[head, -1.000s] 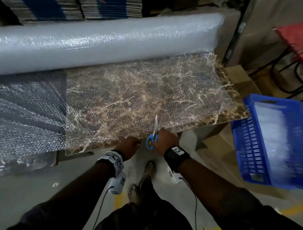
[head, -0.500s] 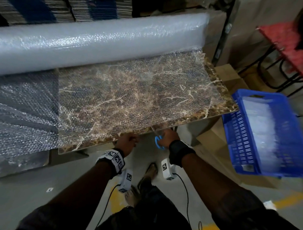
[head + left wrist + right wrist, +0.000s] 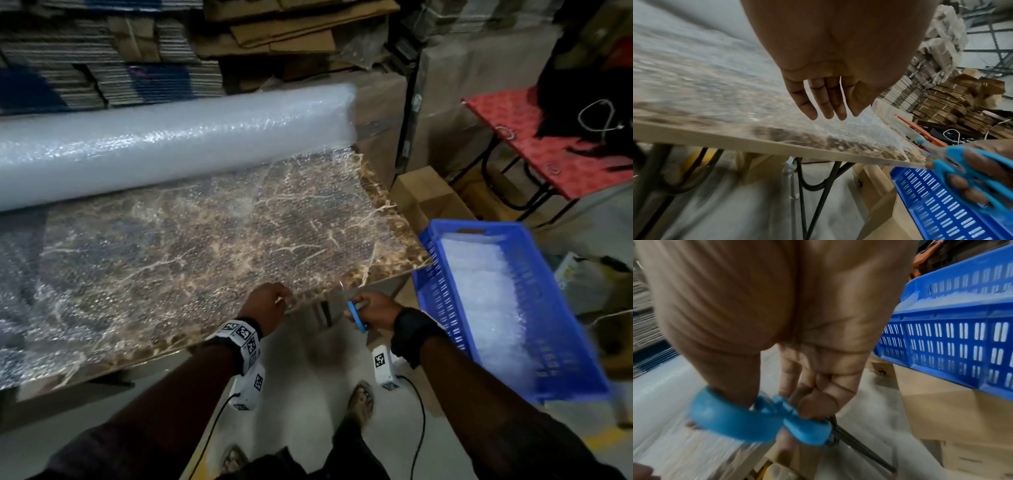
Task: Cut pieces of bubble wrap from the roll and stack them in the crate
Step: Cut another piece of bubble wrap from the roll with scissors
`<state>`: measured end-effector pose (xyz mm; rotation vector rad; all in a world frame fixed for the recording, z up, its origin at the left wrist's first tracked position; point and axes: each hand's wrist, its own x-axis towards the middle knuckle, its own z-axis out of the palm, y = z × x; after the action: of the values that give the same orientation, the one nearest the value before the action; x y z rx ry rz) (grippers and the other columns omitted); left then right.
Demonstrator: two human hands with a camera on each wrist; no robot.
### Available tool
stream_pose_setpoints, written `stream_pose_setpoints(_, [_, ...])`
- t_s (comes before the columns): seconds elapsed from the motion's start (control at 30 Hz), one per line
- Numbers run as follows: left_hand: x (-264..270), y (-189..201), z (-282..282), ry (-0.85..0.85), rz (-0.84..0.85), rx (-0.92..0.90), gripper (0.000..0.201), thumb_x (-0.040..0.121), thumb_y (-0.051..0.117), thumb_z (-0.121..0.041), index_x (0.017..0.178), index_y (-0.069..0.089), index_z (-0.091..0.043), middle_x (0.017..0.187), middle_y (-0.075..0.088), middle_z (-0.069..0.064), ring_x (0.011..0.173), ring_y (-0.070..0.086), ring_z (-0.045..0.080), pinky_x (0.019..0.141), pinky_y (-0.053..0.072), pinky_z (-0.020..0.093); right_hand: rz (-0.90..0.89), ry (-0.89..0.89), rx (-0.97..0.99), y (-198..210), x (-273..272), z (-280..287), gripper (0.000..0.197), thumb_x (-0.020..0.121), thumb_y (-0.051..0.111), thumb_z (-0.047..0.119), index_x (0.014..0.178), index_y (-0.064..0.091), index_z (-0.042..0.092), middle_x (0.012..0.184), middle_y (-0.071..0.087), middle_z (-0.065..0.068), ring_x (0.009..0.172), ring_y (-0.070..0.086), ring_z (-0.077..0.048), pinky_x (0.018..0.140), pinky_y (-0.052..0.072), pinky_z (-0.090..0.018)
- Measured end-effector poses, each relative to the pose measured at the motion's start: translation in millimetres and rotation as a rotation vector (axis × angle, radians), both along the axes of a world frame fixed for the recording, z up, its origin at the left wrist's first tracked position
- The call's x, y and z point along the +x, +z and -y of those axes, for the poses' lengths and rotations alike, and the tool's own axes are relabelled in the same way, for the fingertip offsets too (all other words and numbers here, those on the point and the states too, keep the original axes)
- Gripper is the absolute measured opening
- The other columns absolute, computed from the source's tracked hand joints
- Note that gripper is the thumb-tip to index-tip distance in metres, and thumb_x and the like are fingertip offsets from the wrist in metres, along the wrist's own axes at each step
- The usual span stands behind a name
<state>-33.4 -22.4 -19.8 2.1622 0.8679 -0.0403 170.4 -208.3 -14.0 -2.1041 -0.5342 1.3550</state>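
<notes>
A big roll of bubble wrap (image 3: 171,144) lies across the back of the marble-patterned table (image 3: 390,270). Its unrolled sheet (image 3: 205,246) covers the tabletop. At the table's front edge my left hand (image 3: 270,303) pinches the sheet's near edge, fingers (image 3: 824,100) pointing down over it. My right hand (image 3: 373,310) is just to the right, gripping blue-handled scissors (image 3: 356,317) whose blades point at the front edge. The scissors (image 3: 962,164) also show up close (image 3: 756,423). To the right, the blue crate (image 3: 442,298) holds a stack of cut pieces (image 3: 486,294).
Cardboard boxes (image 3: 424,192) stand under and beside the table's right end, below the crate. A red table (image 3: 534,137) with black things on it is at the back right. Flattened cartons (image 3: 137,51) are stacked behind the roll. My sandalled feet (image 3: 359,401) are on the grey floor.
The scissors have come off the sheet, and my right hand has moved right along the front edge. My left hand has followed to the right and taken the sheet's edge.
</notes>
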Motion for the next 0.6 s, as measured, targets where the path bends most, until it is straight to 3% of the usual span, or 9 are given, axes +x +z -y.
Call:
stream_pose_setpoints(0.1, [56,-6,17,-0.008,-0.046,0.018,0.026,0.092,0.055,-0.015,0.117,0.063,-0.02,0.128,0.056,0.006,0.119,0.052,0.025,0.097,0.04,0.029,0.042,-0.02,0.089,-3,56,5,0.021,0.083,0.076,0.005,0.086,0.06,0.018,0.08,0.064,-0.005,0.08,0.061,-0.019,0.07,0.05,-0.031])
stream_pose_setpoints(0.17, [91,-11,28,-0.059,-0.12,0.099,0.036,0.092,0.056,-0.019,0.128,0.057,-0.021,0.14,0.048,0.005,0.13,0.043,0.026,0.105,0.039,0.035,0.097,0.031,0.141,-4,91,8,0.02,0.084,0.074,0.004,0.084,0.061,0.019,0.068,0.063,0.011,0.074,0.06,-0.009,0.07,0.047,-0.022])
stream_pose_setpoints(0.23, [121,-14,37,-0.115,-0.176,0.185,0.049,0.092,0.055,-0.024,0.14,0.047,-0.022,0.152,0.037,0.004,0.139,0.034,0.027,0.111,0.034,0.039,0.181,0.075,0.159,-5,122,9,0.015,0.088,0.07,0.006,0.089,0.062,0.018,0.072,0.062,0.013,0.071,0.059,-0.004,0.067,0.046,-0.017])
stream_pose_setpoints(0.33, [155,-22,54,-0.133,-0.212,0.22,0.058,0.093,0.05,-0.028,0.148,0.034,-0.023,0.157,0.028,0.004,0.142,0.029,0.027,0.113,0.033,0.044,0.227,0.069,0.159,-8,162,8,0.017,0.086,0.072,0.009,0.102,0.065,0.012,0.085,0.064,-0.004,0.071,0.06,-0.012,0.069,0.054,-0.032])
stream_pose_setpoints(0.4, [163,-30,67,-0.162,-0.275,0.248,0.061,0.092,0.051,-0.033,0.149,0.03,-0.023,0.158,0.026,0.003,0.143,0.028,0.026,0.112,0.033,0.047,0.215,0.085,0.127,-9,183,4,0.022,0.085,0.073,0.01,0.106,0.067,0.007,0.087,0.065,-0.006,0.077,0.063,-0.018,0.066,0.054,-0.029])
stream_pose_setpoints(0.47, [163,-35,79,-0.178,-0.313,0.299,0.067,0.091,0.053,-0.036,0.151,0.026,-0.025,0.159,0.022,0.002,0.145,0.025,0.028,0.111,0.032,0.05,0.19,0.088,0.112,-14,203,-4,0.019,0.084,0.075,0.016,0.101,0.067,0.014,0.089,0.068,-0.004,0.082,0.067,-0.02,0.068,0.058,-0.028])
stream_pose_setpoints(0.5, [161,-35,84,-0.162,-0.305,0.314,0.066,0.091,0.053,-0.037,0.151,0.028,-0.025,0.159,0.023,0.001,0.144,0.025,0.028,0.11,0.032,0.049,0.193,0.091,0.098,-19,214,-10,0.016,0.08,0.075,0.026,0.094,0.068,0.021,0.091,0.071,-0.005,0.086,0.069,-0.023,0.074,0.06,-0.036])
stream_pose_setpoints(0.57, [158,-34,87,-0.143,-0.278,0.336,0.061,0.092,0.052,-0.039,0.149,0.033,-0.027,0.156,0.031,-0.002,0.142,0.03,0.026,0.109,0.032,0.048,0.171,0.13,0.056,-63,253,-19,0.025,0.07,0.072,0.044,0.085,0.07,0.025,0.091,0.073,-0.006,0.089,0.07,-0.028,0.081,0.057,-0.05])
stream_pose_setpoints(0.6, [157,-34,87,-0.143,-0.266,0.345,0.057,0.092,0.051,-0.04,0.146,0.037,-0.028,0.152,0.036,-0.003,0.138,0.035,0.024,0.107,0.033,0.048,0.148,0.168,0.053,-90,273,-25,0.026,0.069,0.071,0.046,0.086,0.071,0.027,0.09,0.073,-0.005,0.089,0.07,-0.029,0.083,0.056,-0.052])
